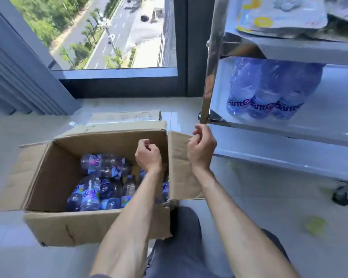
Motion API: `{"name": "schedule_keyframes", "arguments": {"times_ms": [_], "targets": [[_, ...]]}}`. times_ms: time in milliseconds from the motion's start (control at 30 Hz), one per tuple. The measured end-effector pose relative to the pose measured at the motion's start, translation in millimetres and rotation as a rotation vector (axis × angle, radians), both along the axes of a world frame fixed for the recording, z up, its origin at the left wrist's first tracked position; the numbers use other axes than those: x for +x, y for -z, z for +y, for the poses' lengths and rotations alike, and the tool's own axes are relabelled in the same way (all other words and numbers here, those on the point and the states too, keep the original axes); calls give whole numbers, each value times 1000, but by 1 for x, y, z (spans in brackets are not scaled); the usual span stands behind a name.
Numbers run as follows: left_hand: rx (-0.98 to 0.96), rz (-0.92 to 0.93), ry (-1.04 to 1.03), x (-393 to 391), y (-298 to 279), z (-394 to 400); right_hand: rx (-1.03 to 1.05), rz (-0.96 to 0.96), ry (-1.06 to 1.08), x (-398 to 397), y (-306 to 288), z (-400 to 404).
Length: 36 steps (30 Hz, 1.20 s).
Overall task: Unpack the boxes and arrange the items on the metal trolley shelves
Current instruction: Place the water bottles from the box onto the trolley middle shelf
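Note:
An open cardboard box (pixel 54 177) stands on the floor with several plastic water bottles (pixel 92 189) lying inside. My left hand (pixel 148 155) hovers over the box's right side, fingers curled and holding nothing. My right hand (pixel 202 147) is above the box's right flap (pixel 179 167), close to the trolley's front leg, fingers also curled with nothing in them. The metal trolley (pixel 209 77) stands at the right. A shrink-wrapped pack of blue bottles (pixel 265 93) lies on its middle shelf. Another wrapped pack (pixel 279 15) sits on the top shelf.
A flattened cardboard piece (pixel 127 116) lies behind the box. A large window (pixel 113 37) with a dark frame is ahead, and a grey ribbed panel is at the left. The trolley's lowest shelf (pixel 289 163) is bare. A black caster (pixel 342 195) is at the right. My knee (pixel 181 247) is below.

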<state>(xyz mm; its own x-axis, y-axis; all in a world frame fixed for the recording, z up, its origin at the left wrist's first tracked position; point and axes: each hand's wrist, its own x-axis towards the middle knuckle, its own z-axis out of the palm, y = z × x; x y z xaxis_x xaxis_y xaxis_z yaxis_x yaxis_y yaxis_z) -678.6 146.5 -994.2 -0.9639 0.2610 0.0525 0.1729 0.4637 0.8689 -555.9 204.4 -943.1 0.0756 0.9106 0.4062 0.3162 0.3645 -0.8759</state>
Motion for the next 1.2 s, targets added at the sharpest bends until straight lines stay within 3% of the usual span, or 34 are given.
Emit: {"name": "schedule_keyframes", "arguments": {"times_ms": [100, 200, 300, 400, 500, 600, 667, 867, 967, 1033, 1200], "targets": [[-363, -158, 20, -54, 37, -51, -158, -136, -267, -68, 18, -32], [-745, -256, 156, -95, 71, -100, -545, -418, -514, -117, 62, -57], [-976, -357, 242, -112, 97, -130, -867, -687, -595, -132, 123, -91], [-1065, -297, 337, -116, 110, -128, -1128, -765, -472, -124, 169, -111], [-1118, -168, 651, -113, 119, -96, -1290, -679, -172, -121, 195, -92], [-1227, -359, 1029, -94, 140, -69, -1358, -607, -43, -121, 205, -69], [-1354, -436, 1129, -82, 158, -70, -1363, -654, -57, -123, 214, -70], [-1533, -315, 905, -69, 193, -85, -1279, -924, -24, -134, 252, -84], [-1673, -400, 770, -79, 173, -75, -1411, -782, -65, -132, 248, -82], [-1690, -558, 639, -97, 161, -79, -1517, -600, -61, -133, 254, -80], [-1428, -883, 366, -127, 146, -93, -1578, -380, -9, -133, 245, -81]]}}
